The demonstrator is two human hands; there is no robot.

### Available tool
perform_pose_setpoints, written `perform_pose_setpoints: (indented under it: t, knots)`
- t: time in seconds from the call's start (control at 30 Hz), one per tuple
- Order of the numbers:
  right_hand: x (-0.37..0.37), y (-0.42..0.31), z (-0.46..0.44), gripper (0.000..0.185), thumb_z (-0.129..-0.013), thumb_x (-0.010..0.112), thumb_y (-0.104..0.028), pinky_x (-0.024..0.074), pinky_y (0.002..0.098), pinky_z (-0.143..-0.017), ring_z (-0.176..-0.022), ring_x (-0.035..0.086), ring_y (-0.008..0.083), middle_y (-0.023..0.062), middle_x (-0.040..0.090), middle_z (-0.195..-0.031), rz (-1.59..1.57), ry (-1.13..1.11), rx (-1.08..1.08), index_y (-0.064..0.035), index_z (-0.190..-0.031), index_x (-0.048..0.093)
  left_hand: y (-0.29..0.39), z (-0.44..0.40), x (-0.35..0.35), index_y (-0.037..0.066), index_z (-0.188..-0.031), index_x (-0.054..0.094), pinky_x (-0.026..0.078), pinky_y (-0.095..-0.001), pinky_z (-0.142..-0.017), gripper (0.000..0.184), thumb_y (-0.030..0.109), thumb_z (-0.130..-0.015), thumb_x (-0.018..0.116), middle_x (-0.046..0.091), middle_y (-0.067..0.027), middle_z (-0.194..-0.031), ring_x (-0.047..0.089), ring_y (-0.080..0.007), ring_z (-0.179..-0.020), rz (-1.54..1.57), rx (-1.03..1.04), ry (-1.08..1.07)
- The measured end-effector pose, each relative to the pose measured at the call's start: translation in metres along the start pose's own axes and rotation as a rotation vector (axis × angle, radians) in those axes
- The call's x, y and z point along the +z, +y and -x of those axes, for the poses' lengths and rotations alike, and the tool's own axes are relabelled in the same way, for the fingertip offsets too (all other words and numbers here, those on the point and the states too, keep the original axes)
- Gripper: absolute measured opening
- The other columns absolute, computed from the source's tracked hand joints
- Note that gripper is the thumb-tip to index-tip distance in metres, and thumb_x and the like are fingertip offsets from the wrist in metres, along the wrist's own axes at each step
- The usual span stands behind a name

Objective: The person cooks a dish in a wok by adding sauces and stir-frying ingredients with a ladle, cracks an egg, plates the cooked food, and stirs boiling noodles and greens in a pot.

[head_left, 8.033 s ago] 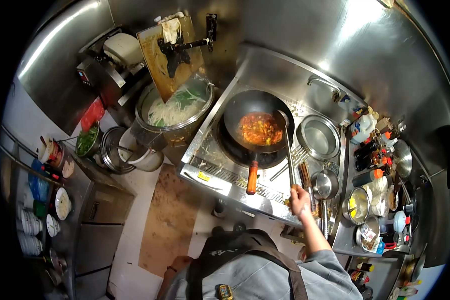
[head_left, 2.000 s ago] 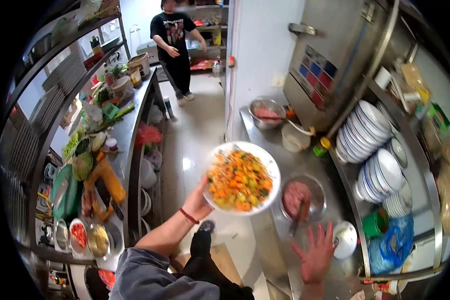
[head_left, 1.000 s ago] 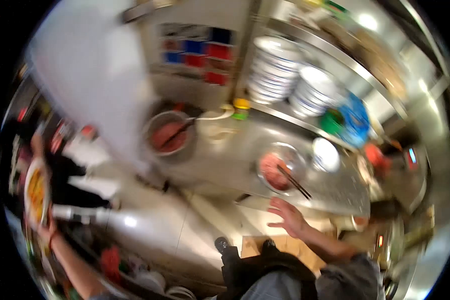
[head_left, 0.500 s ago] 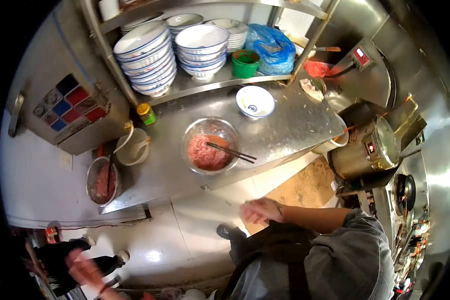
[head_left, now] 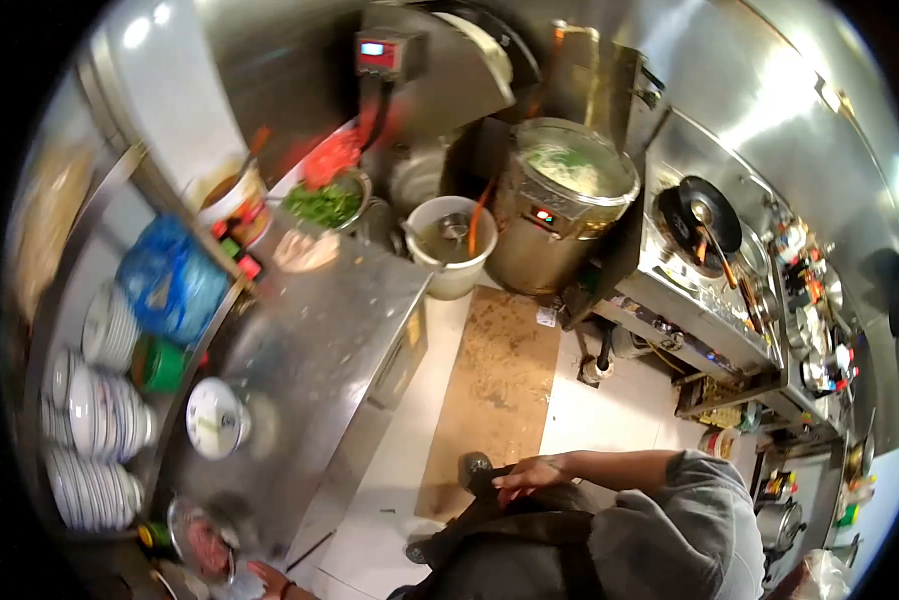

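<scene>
My right hand (head_left: 530, 476) hangs in front of my dark apron, its fingers loose and apart with nothing in them. At the bottom edge, my left hand (head_left: 268, 578) is beside the clear bowl of pinkish minced meat (head_left: 206, 543); a band circles its wrist. A thin dark stick (head_left: 312, 551), perhaps chopsticks, shows just past that hand. Whether the fingers grip it is unclear. Farther up the steel counter (head_left: 305, 330) sits a white bowl with a blue mark (head_left: 218, 418).
Stacked bowls (head_left: 100, 415), a green tub (head_left: 160, 363) and a blue bag (head_left: 175, 280) fill the left shelf. Past the counter stand a white bucket (head_left: 455, 278) and a large steel pot (head_left: 530, 235). A wok (head_left: 705, 215) rests on the right-hand stove. A brown mat (head_left: 500, 370) covers some floor.
My view has swung right, so the counter and bowls now appear at the lower left. My left hand, blurred and away from the counter before, now shows beside the meat bowl.
</scene>
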State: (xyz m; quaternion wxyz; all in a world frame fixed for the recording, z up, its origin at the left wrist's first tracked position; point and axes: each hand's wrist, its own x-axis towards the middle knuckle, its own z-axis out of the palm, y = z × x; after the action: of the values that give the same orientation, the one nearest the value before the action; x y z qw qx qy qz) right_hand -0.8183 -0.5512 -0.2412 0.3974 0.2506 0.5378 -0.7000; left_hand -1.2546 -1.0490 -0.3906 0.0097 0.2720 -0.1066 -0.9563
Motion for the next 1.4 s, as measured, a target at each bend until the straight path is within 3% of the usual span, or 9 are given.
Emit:
perform_pose_setpoints:
  t: [0.13,0.23,0.37,0.73,0.87,1.17,1.27,1.33,1.4]
  knots:
    - [-0.058,0.05,0.069,0.042,-0.086,0.057,-0.034,0.0483,0.0268,-0.079,-0.093,0.058,0.0158,0.0081,0.062,-0.102,-0.378,0.653,-0.243,-0.0018,-0.114,0.057,-0.108,0.039,0.004,0.017,-0.134,0.019,0.03,-0.0526,-0.097,0.072,0.05,-0.08,0.054,0.032,-0.0096,-0.133,0.034,-0.0347,-0.119,-0.375,0.089,0.275]
    - [-0.095,0.086,0.082,0.034,-0.083,0.06,-0.016,0.0504,0.0274,-0.074,-0.084,0.061,0.0152,0.0104,0.063,-0.096,-0.62,1.062,-0.277,0.0019,-0.111,0.056,-0.201,0.017,-0.066,0.001,-0.109,0.054,0.046,-0.035,-0.083,0.045,0.039,-0.085,0.053,0.06,-0.0095,-0.099,0.057,-0.0213,-0.089,-0.716,-0.461,-0.031]
    - [-0.14,0.118,0.097,0.042,-0.077,0.063,-0.014,0.0501,0.0305,-0.074,-0.084,0.062,0.0197,0.0144,0.063,-0.101,-0.639,1.234,-0.271,0.0005,-0.116,0.052,-0.432,0.215,0.015,0.007,-0.108,0.052,0.046,-0.0373,-0.082,0.025,0.019,-0.087,0.054,0.055,-0.0135,-0.101,0.052,-0.0233,-0.093,-1.036,-0.994,0.074]
    - [-0.173,0.285,0.261,0.043,-0.077,0.064,-0.012,0.0481,0.0284,-0.064,-0.074,0.06,0.0171,0.0104,0.062,-0.085,-1.059,1.97,-0.245,0.0028,-0.115,0.05,-0.799,0.338,0.092,0.007,-0.114,0.049,0.047,-0.028,-0.079,0.027,0.013,-0.088,0.053,0.058,-0.0086,-0.102,0.058,-0.0158,-0.089,-1.675,-1.265,-0.982]
    - [-0.198,0.395,0.351,0.046,-0.072,0.067,-0.018,0.0483,0.0327,-0.073,-0.084,0.06,0.0221,0.0152,0.062,-0.095,-0.681,2.349,0.371,0.002,-0.112,0.053,-0.857,0.472,0.076,0.004,-0.116,0.047,0.046,-0.0252,-0.078,0.029,0.013,-0.089,0.052,0.058,-0.0088,-0.104,0.057,-0.0139,-0.089,-1.624,-1.532,-1.383]
    - [-0.325,0.727,0.547,0.058,-0.076,0.051,-0.012,0.0279,0.0375,-0.104,-0.123,0.034,0.0335,0.0188,0.036,-0.132,-0.553,2.097,0.989,-0.0065,-0.131,0.033,-0.952,0.751,-0.08,0.001,-0.119,0.046,0.049,-0.0322,-0.078,0.037,0.028,-0.096,0.039,0.057,-0.013,-0.108,0.059,-0.0214,-0.093,-1.589,-1.519,-1.28]
    - [-0.332,0.768,0.563,0.043,-0.075,0.055,-0.021,0.0427,0.0403,-0.089,-0.111,0.049,0.0303,0.0139,0.055,-0.115,-0.475,1.778,1.146,-0.0049,-0.115,0.05,-0.988,0.811,-0.094,0.002,-0.12,0.044,0.049,-0.0337,-0.075,0.038,0.03,-0.095,0.04,0.056,-0.0159,-0.11,0.059,-0.0243,-0.095,-1.566,-1.637,-1.083]
    - [-0.323,0.749,0.594,0.03,-0.071,0.06,-0.022,0.0493,0.0412,-0.071,-0.089,0.061,0.0284,0.0111,0.065,-0.092,-0.397,1.487,0.904,-0.0025,-0.094,0.061,-1.003,0.806,-0.115,0.003,-0.104,0.049,0.043,-0.0229,-0.048,0.025,0.026,-0.093,0.045,0.059,-0.0105,-0.08,0.054,-0.0133,-0.056,-1.655,-1.453,-1.094]
    - [-0.318,0.743,0.599,0.025,-0.067,0.063,-0.021,0.0496,0.0401,-0.063,-0.075,0.063,0.0307,0.0134,0.066,-0.079,-1.122,1.477,0.208,-0.0013,-0.083,0.063,-0.993,0.817,-0.114,0.003,-0.101,0.05,0.038,-0.0213,-0.043,0.024,0.026,-0.092,0.048,0.056,-0.0064,-0.072,0.046,-0.0092,-0.048,-1.729,-1.329,-1.149]
